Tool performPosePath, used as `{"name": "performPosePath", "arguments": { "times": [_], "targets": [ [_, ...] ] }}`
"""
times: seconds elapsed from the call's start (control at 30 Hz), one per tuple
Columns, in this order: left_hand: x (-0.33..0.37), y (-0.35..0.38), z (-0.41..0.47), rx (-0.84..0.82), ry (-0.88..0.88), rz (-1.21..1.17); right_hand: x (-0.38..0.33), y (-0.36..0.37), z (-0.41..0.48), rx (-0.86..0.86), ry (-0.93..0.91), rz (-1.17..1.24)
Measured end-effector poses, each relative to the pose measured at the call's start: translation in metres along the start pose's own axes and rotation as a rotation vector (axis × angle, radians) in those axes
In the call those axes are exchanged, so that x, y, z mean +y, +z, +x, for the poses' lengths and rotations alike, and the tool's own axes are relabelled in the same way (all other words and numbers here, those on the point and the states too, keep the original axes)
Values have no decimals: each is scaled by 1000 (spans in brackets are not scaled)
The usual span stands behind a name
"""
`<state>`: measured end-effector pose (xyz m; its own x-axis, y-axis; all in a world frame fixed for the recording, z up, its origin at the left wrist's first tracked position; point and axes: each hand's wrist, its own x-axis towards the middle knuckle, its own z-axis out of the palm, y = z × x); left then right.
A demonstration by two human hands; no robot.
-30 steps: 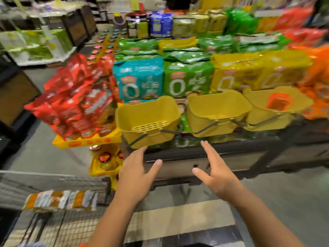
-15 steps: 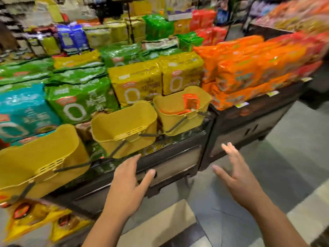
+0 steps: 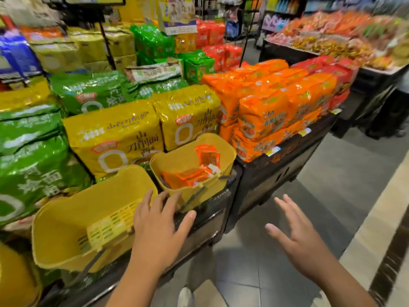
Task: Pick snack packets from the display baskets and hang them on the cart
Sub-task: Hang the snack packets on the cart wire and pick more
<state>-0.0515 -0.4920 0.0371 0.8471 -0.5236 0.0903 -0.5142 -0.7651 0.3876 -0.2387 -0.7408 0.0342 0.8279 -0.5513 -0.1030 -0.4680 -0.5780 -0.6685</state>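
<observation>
Snack packets [image 3: 194, 172], small and orange, lie in a loose heap in the farther yellow basket [image 3: 230, 151], one standing against its back wall; that basket hangs tilted off the front of the bench [image 3: 276, 169], so its mouth faces you and a reach from above looks easy; the nearer basket [image 3: 66, 235] hangs the same way and shows nothing inside. Your left hand [image 3: 157, 231] is spread flat and holds nothing, its fingertips by the gap between the two baskets; whether it touches either rim I cannot tell. Your right hand [image 3: 296, 238] is likewise apart-fingered and bare, out over the floor [image 3: 321, 185] and well clear of the display; I judge both are poised for the pick, the left being nearer.

Against a second ago, your view has swung right: the cart at the lower left is gone from sight, the filled basket has come from the far right towards the middle, and your left hand has closed on it.
</observation>
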Motion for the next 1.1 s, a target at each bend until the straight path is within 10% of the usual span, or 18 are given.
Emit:
{"name": "performPosePath", "arguments": {
  "times": [0.57, 0.9, 1.1],
  "targets": [
    [-68, 35, 152, -191, -30, 224, -106, 55, 220, -257, -279, -234],
    [-54, 34, 164, -337, -333, 219, -122, 142, 346, -948, -436, -724],
    [-44, 35, 166, -295, -442, 117, -123, 146, 366, -1022, -524, -876]
  ]
}}
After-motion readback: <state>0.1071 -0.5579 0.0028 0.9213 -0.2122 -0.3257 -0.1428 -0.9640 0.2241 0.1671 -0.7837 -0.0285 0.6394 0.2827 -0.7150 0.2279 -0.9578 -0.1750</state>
